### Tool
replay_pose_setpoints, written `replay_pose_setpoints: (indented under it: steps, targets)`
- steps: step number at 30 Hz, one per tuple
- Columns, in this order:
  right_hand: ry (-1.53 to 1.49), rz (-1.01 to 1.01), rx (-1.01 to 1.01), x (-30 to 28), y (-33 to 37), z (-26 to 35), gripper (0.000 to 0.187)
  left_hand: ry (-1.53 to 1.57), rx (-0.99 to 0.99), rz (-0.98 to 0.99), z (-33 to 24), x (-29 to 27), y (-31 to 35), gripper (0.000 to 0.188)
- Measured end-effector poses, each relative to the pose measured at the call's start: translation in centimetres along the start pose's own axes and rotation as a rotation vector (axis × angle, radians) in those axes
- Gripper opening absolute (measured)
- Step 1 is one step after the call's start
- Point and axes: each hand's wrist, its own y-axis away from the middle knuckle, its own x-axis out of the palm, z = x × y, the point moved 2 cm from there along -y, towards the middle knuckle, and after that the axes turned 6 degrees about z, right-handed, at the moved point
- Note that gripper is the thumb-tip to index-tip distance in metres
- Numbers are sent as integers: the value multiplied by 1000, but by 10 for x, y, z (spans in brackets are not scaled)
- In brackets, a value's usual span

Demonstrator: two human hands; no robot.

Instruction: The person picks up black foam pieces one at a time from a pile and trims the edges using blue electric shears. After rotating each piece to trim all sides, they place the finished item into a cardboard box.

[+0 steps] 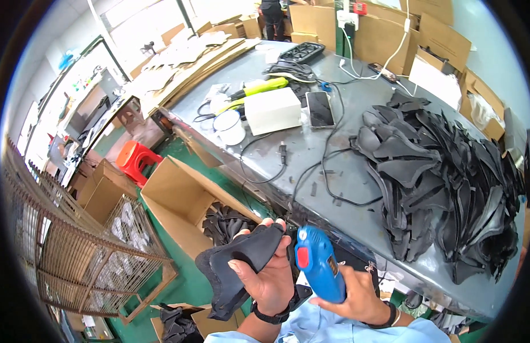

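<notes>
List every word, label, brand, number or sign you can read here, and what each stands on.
No text can be read.
Blue tool in the right hand: any marking on its dark panel is too small to read.
White box: no lettering made out.
Phone: nothing readable on its dark screen.
Cardboard boxes at the back: any print is too blurred.
</notes>
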Motion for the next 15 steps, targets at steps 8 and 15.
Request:
replay_pose_setpoints:
  steps: [8,15]
  targets:
    - [-49,81,21,12,5,8,69,-15,187,88,-1,-3,-5,54]
    - [-28,77,-12,10,2,13,67,-135,174,151,-2,-12,-2,57]
